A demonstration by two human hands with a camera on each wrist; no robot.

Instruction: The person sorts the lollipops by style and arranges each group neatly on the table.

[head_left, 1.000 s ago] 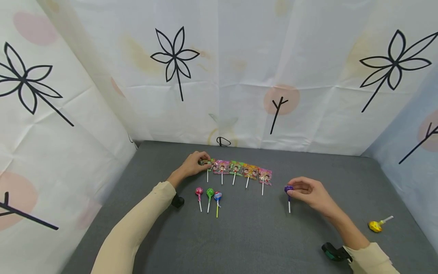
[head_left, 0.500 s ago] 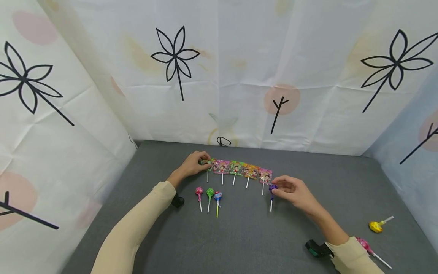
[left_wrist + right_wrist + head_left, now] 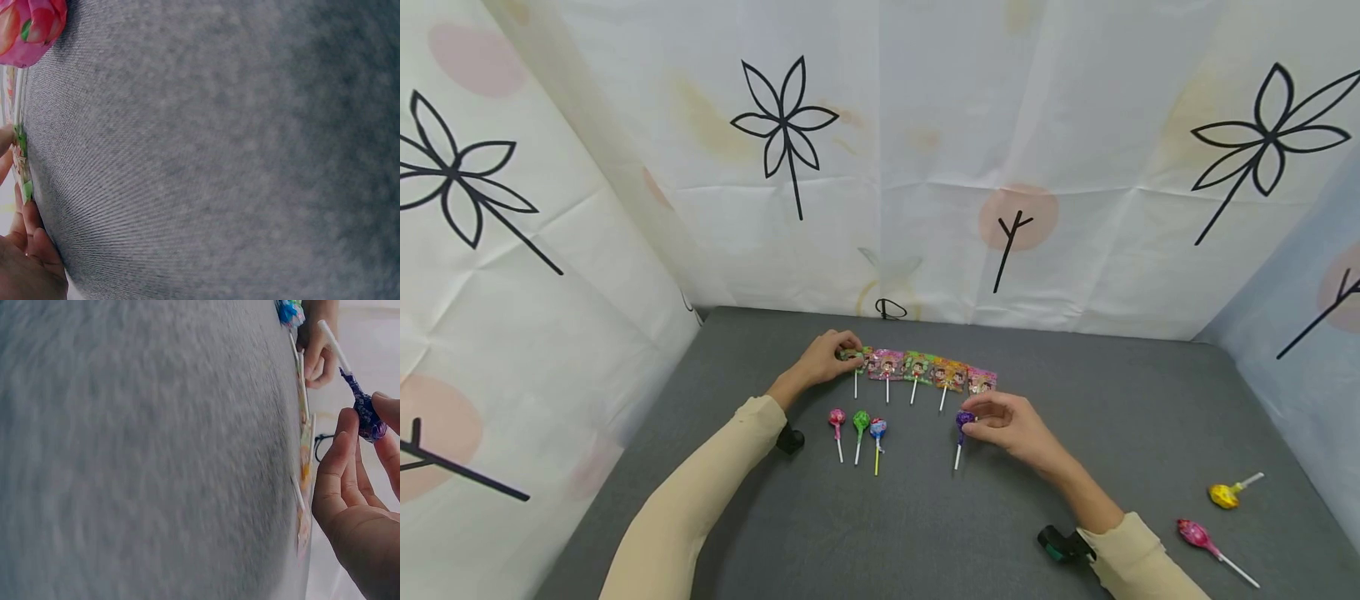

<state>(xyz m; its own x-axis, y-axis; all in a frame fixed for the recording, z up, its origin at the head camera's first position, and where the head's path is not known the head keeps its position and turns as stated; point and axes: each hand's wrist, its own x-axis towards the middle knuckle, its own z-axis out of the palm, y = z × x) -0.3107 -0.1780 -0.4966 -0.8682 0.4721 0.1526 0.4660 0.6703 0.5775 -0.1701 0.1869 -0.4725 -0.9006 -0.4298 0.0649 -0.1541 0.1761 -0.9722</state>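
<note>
In the head view my right hand [image 3: 1015, 429] pinches a purple-wrapped lollipop [image 3: 964, 419] between thumb and fingers, its white stick pointing down toward me. The right wrist view shows this purple lollipop [image 3: 369, 419] held off the table. My left hand [image 3: 826, 357] is at the left end of a row of flat-wrapped lollipops, its thumb and fingers around the green wrapper [image 3: 867, 358] of the leftmost one. Right of it lie a pink packet [image 3: 886, 364], a green packet [image 3: 917, 367], an orange packet [image 3: 951, 374] and another pink packet [image 3: 982, 380], partly behind my right hand.
Nearer me lie a pink lollipop [image 3: 837, 418], a green lollipop [image 3: 861, 422] and a blue lollipop [image 3: 877, 428] side by side. A yellow lollipop [image 3: 1223, 497] and a pink lollipop [image 3: 1195, 533] are at the right. A patterned cloth [image 3: 925, 250] borders the grey table [image 3: 880, 533].
My right hand has moved left with the purple lollipop, from the right side of the table to just in front of the row. The pink lollipop at the right has come into view. My left hand stays put.
</note>
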